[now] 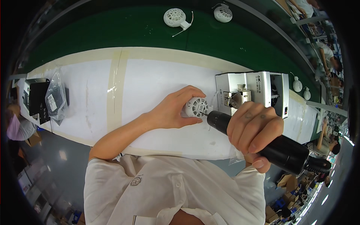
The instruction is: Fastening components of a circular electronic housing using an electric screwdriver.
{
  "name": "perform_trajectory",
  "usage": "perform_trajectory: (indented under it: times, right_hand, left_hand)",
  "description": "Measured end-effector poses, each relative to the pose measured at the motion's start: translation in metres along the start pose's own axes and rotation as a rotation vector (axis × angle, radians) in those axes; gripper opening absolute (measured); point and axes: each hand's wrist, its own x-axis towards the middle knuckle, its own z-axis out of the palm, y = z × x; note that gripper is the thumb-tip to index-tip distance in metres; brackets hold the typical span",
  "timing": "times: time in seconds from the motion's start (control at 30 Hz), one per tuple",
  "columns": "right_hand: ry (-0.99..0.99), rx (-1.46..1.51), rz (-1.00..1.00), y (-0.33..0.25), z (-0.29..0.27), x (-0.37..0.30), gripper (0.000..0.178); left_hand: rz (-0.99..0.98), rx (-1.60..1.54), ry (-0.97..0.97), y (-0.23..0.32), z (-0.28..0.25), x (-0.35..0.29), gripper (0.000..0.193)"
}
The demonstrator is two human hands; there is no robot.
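My left hand [176, 108] is closed around a small round white plastic housing [197, 106] with a slotted, fan-like face turned up. It rests at the middle of the white bench top. In my right hand [255, 131] is a black electric screwdriver [287, 153], its fingers wrapped round the body. The screwdriver slants down to the left, and its thin bit meets the right side of the housing's face. Whether a screw sits under the bit is too small to tell.
Just right of the housing stands a silver screw feeder [251, 90]. A black box [38, 100] and a clear plastic bag [56, 99] lie at the far left. Beyond the bench, a green conveyor belt [131, 35] carries white housings [174, 17] with wires. Other people work at the far right.
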Motion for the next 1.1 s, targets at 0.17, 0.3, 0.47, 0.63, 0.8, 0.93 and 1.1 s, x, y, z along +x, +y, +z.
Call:
perform_trajectory:
  times: [0.17, 0.3, 0.47, 0.63, 0.8, 0.93, 1.1]
  right_hand:
    - [-0.052, -0.010, -0.031, 0.007, 0.003, 0.002, 0.022]
    - [-0.027, -0.015, -0.030, 0.009, 0.006, 0.002, 0.022]
    - [-0.037, -0.035, -0.020, 0.011, 0.007, 0.004, 0.022]
    - [-0.076, 0.060, -0.005, 0.000, 0.006, 0.014, 0.021]
    - [0.016, 0.187, -0.135, -0.039, -0.013, 0.015, 0.020]
    - [-0.006, 0.015, -0.176, -0.046, -0.030, 0.010, 0.025]
    - [0.011, -0.038, -0.150, -0.052, -0.026, 0.018, 0.024]
  left_hand:
    - [0.013, 0.000, 0.003, -0.001, -0.003, 0.000, 0.059]
    - [-0.004, -0.002, -0.001, 0.001, -0.005, 0.000, 0.059]
    - [-0.009, 0.008, -0.004, 0.002, -0.007, -0.002, 0.058]
    - [0.021, 0.023, -0.063, 0.009, -0.035, -0.005, 0.058]
    - [-0.198, -0.105, -0.899, 0.027, -0.128, -0.023, 0.049]
    - [-0.255, -0.075, -0.745, 0.059, -0.165, -0.007, 0.030]
    - [0.099, 1.391, 0.411, -0.004, -0.180, 0.074, 0.051]
